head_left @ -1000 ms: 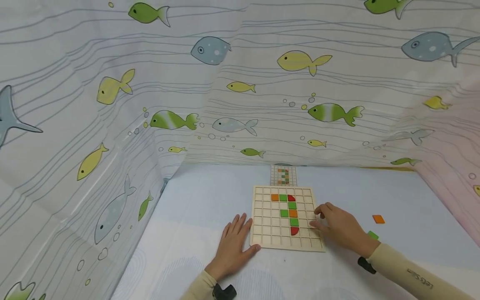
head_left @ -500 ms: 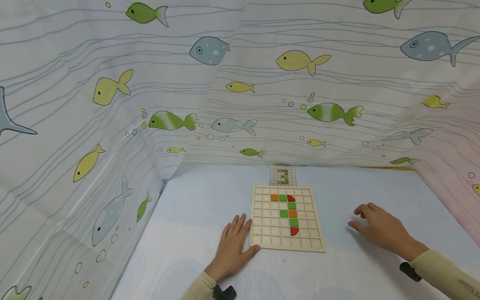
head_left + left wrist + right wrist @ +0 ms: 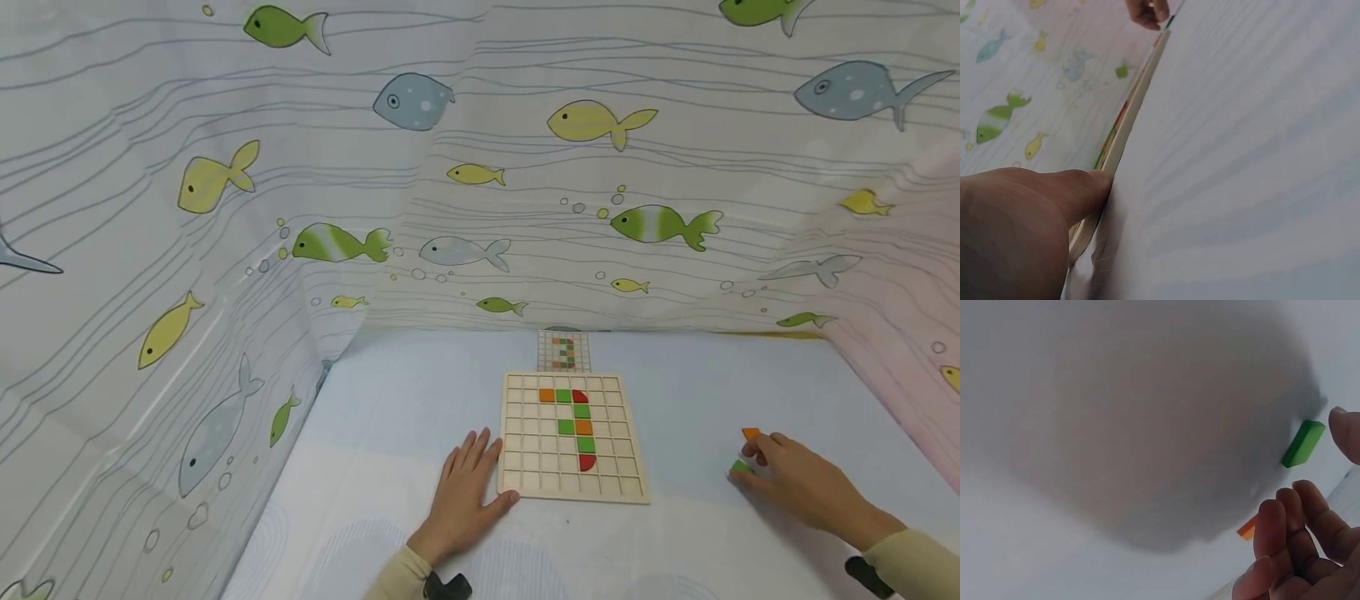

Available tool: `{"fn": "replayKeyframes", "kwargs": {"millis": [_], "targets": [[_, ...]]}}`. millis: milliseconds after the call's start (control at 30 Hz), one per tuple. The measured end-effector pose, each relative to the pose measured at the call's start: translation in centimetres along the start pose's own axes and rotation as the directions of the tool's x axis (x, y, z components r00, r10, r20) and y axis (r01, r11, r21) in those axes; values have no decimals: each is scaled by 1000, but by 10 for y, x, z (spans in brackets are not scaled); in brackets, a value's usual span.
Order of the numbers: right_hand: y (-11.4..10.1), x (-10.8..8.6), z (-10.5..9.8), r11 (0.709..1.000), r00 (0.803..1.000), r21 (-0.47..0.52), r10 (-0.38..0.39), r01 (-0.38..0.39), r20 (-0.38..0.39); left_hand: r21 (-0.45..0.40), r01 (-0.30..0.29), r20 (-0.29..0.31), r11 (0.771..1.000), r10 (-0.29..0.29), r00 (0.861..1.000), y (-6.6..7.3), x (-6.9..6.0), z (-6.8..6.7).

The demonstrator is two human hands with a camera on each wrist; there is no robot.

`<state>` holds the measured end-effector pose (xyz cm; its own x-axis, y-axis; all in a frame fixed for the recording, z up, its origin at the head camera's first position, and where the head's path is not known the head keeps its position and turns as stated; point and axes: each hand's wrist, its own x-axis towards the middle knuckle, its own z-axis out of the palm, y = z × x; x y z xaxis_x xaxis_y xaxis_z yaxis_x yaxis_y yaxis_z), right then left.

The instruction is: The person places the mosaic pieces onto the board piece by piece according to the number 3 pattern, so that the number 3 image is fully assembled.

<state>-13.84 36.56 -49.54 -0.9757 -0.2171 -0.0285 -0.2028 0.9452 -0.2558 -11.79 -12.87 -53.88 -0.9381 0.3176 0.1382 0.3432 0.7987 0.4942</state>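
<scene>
A wooden grid board [image 3: 525, 468] lies on the table, with several orange, green and red flat tiles forming a shape in its cells. My left hand [image 3: 461, 502] rests spread at the board's left side, its thumb touching the near left corner. To the right, my right hand [image 3: 821, 490] hovers over two loose pieces, a green tile [image 3: 1302, 445] and an orange tile [image 3: 1247, 529]. In the right wrist view, its thumb stands apart from its loosely bent fingers, with nothing held. The fingers partly hide the orange tile.
A small printed grid card [image 3: 546, 365] with a similar coloured pattern stands behind the board, near the back wall. Fish-patterned sheets [image 3: 480, 242] enclose the pale blue table [image 3: 405, 392] at the back, left and right.
My right hand has moved right, away from the board, then down to the loose green and orange tiles. The left hand and the board have stayed in place.
</scene>
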Motion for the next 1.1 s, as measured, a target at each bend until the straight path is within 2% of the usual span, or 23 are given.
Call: {"fn": "replayKeyframes", "kwargs": {"millis": [233, 700, 967, 1100], "targets": [[3, -7, 7, 1000, 1000, 14, 7, -7, 0, 0, 4, 1, 1000, -4, 1000, -1, -1, 1], [3, -14, 18, 998, 994, 36, -55, 59, -91, 4, 5, 9, 1000, -5, 1000, -3, 0, 3], [4, -13, 19, 992, 995, 120, -30, 41, -91, -6, 9, 18, 1000, -9, 1000, -2, 0, 2], [3, -13, 20, 991, 992, 125, -42, 57, -116, -8, 10, 19, 1000, -9, 1000, -1, 1, 1]]}}
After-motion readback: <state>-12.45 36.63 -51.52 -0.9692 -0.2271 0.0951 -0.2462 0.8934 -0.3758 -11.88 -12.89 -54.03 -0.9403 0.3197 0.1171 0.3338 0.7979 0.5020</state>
